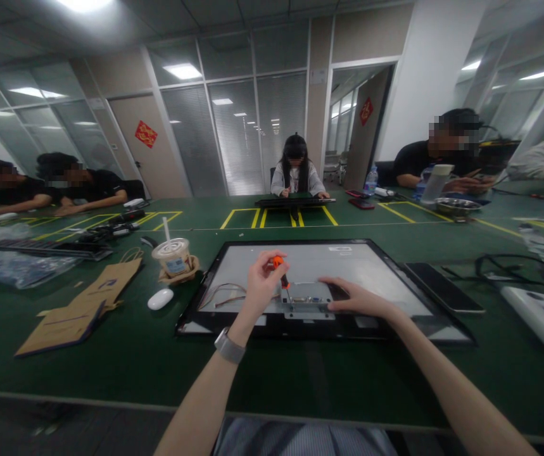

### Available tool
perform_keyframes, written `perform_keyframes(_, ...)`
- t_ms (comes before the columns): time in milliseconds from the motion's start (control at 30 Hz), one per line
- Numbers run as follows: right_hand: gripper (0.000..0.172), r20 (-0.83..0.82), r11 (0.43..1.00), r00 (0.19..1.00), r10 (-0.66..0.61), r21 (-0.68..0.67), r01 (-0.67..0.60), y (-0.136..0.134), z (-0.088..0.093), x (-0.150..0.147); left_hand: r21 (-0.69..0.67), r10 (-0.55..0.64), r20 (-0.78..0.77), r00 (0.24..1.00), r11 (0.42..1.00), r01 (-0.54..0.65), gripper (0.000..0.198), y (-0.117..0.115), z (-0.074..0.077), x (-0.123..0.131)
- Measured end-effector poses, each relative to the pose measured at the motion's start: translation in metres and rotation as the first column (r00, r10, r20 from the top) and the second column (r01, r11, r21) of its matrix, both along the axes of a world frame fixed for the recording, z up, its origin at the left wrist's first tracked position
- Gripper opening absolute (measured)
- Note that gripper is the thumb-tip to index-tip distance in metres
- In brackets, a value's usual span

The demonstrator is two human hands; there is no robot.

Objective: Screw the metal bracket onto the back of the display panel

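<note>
My left hand [266, 278], a watch on its wrist, is closed around the orange top of a screwdriver [285, 282]. The screwdriver stands nearly upright, its tip down at the left front part of a metal box [306, 294] with connector ports along its front. On the box's right side rests my right hand [354, 297], thumb at the front corner and fingers at the back, gripping it. Beneath both hands lies a black-framed display panel [376, 272], its grey back facing up. Thin wires [224, 294] run over the panel on the left.
Left of the panel are a white mouse [160, 299], a lidded drink cup [173, 258] and a brown paper bag [69, 323]. To the right lie a black phone-like slab [442, 288], dark cables [499, 263] and a white device [540, 320]. Several people sit around the green table [124, 373].
</note>
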State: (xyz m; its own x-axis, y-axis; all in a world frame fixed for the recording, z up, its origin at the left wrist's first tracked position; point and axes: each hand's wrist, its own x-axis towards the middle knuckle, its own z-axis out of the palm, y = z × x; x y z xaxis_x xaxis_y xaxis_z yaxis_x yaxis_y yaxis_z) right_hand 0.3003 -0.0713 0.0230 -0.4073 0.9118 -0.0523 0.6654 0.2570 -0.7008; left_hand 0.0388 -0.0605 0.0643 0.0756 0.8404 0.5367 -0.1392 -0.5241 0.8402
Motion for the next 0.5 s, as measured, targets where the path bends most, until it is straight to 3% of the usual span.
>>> perform_keyframes(200,0.080,-0.002,1.000,1.000,-0.006,0.009,0.006,0.0003,-0.0013,0.0006,-0.017,-0.095,0.044,0.994,0.995,0.096,0.030,-0.0043,0.0019,0.0009)
perform_keyframes(500,0.082,-0.016,1.000,1.000,-0.012,0.002,0.013,-0.0002,-0.0007,-0.0009,0.069,0.055,-0.021,0.998,0.996,-0.053,0.017,-0.0026,0.0002,0.0014)
